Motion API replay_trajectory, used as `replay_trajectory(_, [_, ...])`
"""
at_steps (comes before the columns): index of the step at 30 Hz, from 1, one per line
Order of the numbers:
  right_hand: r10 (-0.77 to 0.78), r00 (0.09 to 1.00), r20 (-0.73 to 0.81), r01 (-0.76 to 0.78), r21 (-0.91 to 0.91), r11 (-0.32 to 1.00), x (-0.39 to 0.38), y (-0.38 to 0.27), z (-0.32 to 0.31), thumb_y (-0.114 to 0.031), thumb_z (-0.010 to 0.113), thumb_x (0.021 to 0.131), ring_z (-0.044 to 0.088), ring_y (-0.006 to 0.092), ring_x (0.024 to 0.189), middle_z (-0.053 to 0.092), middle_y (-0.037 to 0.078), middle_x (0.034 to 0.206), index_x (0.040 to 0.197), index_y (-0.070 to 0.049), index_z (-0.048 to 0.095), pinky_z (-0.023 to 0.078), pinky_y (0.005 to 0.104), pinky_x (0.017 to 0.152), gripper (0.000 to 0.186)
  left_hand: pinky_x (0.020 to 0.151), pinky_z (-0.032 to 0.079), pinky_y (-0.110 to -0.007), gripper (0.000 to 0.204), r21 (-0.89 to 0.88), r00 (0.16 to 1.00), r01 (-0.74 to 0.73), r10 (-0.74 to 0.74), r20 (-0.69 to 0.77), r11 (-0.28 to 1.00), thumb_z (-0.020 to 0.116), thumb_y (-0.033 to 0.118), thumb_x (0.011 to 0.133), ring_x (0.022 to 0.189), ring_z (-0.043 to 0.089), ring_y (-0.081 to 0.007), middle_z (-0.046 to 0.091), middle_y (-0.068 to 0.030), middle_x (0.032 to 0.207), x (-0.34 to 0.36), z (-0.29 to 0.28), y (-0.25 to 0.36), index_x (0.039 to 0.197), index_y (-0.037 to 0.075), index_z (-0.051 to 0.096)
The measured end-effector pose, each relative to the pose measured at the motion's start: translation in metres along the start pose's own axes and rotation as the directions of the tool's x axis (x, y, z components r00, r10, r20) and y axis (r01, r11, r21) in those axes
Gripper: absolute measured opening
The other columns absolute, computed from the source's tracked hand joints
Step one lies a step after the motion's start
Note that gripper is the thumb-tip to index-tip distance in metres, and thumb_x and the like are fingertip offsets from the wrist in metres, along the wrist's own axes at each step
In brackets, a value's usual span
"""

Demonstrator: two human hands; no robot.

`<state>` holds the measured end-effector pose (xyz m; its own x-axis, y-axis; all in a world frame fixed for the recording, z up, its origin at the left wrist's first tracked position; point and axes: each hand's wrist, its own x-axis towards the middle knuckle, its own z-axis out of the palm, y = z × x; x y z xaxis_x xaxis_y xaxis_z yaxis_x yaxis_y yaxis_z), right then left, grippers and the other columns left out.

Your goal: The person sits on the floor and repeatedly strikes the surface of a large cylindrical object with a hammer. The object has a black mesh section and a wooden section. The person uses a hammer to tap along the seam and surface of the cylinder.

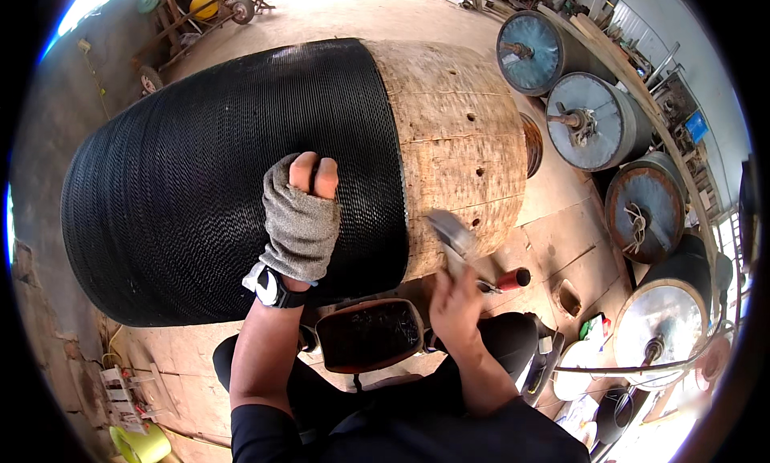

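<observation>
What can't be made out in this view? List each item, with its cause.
All in the head view:
Left hand: its palm and anything under it, hidden by the back of the hand.
Hammer: the exact shape of its head, blurred.
Roller: its underside, hidden by its own bulk.
Lime bucket: its lower part, cut off by the bottom edge.

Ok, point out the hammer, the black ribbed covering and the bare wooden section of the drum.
Hammer (454, 235): head view, on its motion-blurred head.
Black ribbed covering (220, 170): head view, on the middle of its ridged side.
Bare wooden section (449, 146): head view, on its planked surface.
</observation>
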<state>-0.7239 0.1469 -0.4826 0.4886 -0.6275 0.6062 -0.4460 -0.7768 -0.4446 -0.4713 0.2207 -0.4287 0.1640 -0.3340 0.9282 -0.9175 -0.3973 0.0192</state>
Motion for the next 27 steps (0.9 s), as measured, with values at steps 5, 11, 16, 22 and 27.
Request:
replay_trajectory(5, [-0.098, 0.981, -0.168, 0.135, 0.226, 0.965, -0.008, 0.005, -0.007, -0.013, 0.063, 0.093, 0.065, 0.0443, 0.065, 0.064, 0.024, 0.080, 0.113, 0.008, 0.054, 0.052, 0.0414, 0.057, 0.030, 0.080, 0.055, -0.045, 0.042, 0.001, 0.999, 0.033, -0.033, 0.021, 0.999, 0.066, -0.005, 0.075, 0.100, 0.060, -0.0337, 0.055, -0.0124, 0.112, 0.000, -0.003, 0.001, 0.113, 0.009, 0.056])
replay_trajectory(11, [0.148, 0.989, 0.024, -0.150, 0.115, 0.982, -0.012, 0.045, 0.019, -0.019, 0.061, 0.097, 0.063, 0.0409, 0.060, 0.060, 0.024, 0.067, 0.105, 0.005, 0.055, 0.048, 0.0464, 0.052, 0.026, 0.083, 0.056, -0.044, 0.047, -0.007, 0.996, 0.050, -0.050, 0.078, 0.999, 0.069, -0.002, 0.072, 0.104, 0.059, -0.0340, 0.054, -0.0129, 0.115, 0.009, -0.007, 0.000, 0.115, 0.008, 0.056])
replay_trajectory(16, [0.517, 0.694, 0.501, -0.694, 0.657, 0.295, -0.035, 0.047, 0.009, -0.035, 0.049, 0.105, 0.041, 0.0086, 0.046, 0.046, -0.002, 0.061, 0.092, -0.008, 0.051, 0.034, 0.0243, 0.042, 0.030, 0.081, 0.057, -0.041, 0.026, 0.048, 0.997, 0.049, -0.052, 0.060, 0.998, 0.064, 0.003, 0.088, 0.097, 0.062, -0.0296, 0.057, -0.0107, 0.109, 0.016, -0.007, 0.006, 0.112, 0.008, 0.057])
replay_trajectory(22, [0.369, 0.709, 0.601, -0.705, 0.612, 0.358, -0.055, 0.023, 0.005, -0.039, 0.049, 0.104, 0.047, 0.0059, 0.055, 0.050, -0.002, 0.066, 0.097, -0.004, 0.052, 0.039, 0.0257, 0.048, 0.036, 0.076, 0.055, -0.037, 0.028, -0.005, 0.992, 0.093, -0.093, 0.086, 0.996, 0.062, -0.002, 0.082, 0.087, 0.060, -0.0249, 0.056, -0.0088, 0.100, 0.015, -0.012, 0.013, 0.108, 0.006, 0.058])
replay_trajectory(27, [0.220, 0.925, 0.311, -0.350, 0.465, 0.813, -0.067, 0.039, -0.019, -0.017, 0.061, 0.097, 0.062, 0.0476, 0.073, 0.064, 0.022, 0.077, 0.105, 0.002, 0.053, 0.049, 0.0462, 0.064, 0.023, 0.072, 0.055, -0.038, 0.030, -0.219, 0.999, 0.045, -0.051, -0.021, 0.975, 0.064, -0.006, 0.078, 0.082, 0.063, -0.0273, 0.060, -0.0107, 0.093, -0.020, -0.028, 0.077, 0.103, 0.007, 0.055])
